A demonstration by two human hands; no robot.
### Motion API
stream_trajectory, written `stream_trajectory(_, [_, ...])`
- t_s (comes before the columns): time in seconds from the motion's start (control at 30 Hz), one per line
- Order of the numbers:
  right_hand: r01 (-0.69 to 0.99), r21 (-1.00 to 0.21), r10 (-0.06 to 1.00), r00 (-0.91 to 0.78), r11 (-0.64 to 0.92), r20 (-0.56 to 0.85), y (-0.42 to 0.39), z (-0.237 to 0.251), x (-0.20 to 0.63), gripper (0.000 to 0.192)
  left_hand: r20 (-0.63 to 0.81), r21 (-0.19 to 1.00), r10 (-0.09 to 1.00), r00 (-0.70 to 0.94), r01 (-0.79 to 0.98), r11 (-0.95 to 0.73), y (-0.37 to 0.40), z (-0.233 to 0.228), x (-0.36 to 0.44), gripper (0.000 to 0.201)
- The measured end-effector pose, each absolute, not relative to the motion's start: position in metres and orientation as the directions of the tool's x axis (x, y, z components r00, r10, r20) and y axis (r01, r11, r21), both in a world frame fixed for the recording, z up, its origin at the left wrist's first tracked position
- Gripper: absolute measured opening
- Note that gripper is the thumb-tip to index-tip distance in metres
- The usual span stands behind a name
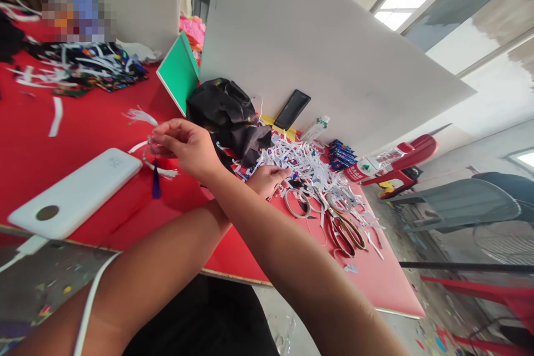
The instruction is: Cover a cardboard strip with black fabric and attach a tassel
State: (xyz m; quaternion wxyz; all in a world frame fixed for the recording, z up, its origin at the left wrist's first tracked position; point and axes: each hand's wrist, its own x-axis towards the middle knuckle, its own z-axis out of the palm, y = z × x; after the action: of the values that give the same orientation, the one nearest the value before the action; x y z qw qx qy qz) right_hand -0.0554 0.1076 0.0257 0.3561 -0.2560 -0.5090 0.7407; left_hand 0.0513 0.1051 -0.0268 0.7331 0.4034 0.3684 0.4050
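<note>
My arms are crossed over a red table (83,122). My right hand (186,144) reaches to the left and pinches a small white ring with a dark blue tassel (156,181) and white fringe hanging from it. My left hand (267,178) lies to the right at the edge of a heap of white paper shreds (308,164), fingers curled on the scraps. Whether the left hand grips anything is hidden.
A white power bank (75,192) with a cable lies near the left edge. Scissors (344,228) and a tape ring (297,203) lie right of the heap. Behind them are a black bag (229,117), a phone (292,109), a green board (179,72), a white partition (317,39) and a bottle (367,169).
</note>
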Motion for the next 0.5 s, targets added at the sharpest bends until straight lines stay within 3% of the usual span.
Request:
stream_trajectory(0.17, [-0.207, -0.97, 0.809, -0.587, -0.13, 0.017, 0.108, 0.014, -0.055, 0.027, -0.187, 0.905, 0.897, 0.4, -0.284, 0.315, 0.104, -0.025, 0.048, 0.026])
stream_trajectory(0.3, [-0.146, -0.989, 0.828, -0.554, 0.002, 0.083, 0.103, 0.013, -0.056, 0.029, -0.147, 0.909, 0.912, 0.384, -0.311, 0.277, 0.103, -0.023, 0.047, 0.036])
stream_trajectory(0.4, [-0.221, -0.975, 0.816, -0.563, 0.001, 0.128, 0.098, 0.015, -0.055, 0.036, -0.14, 0.911, 0.911, 0.388, -0.309, 0.272, 0.102, -0.024, 0.046, 0.038])
stream_trajectory(0.5, [-0.308, -0.95, 0.818, -0.534, 0.047, 0.213, 0.095, 0.015, -0.053, 0.027, -0.14, 0.916, 0.915, 0.379, -0.302, 0.265, 0.103, -0.028, 0.047, 0.03])
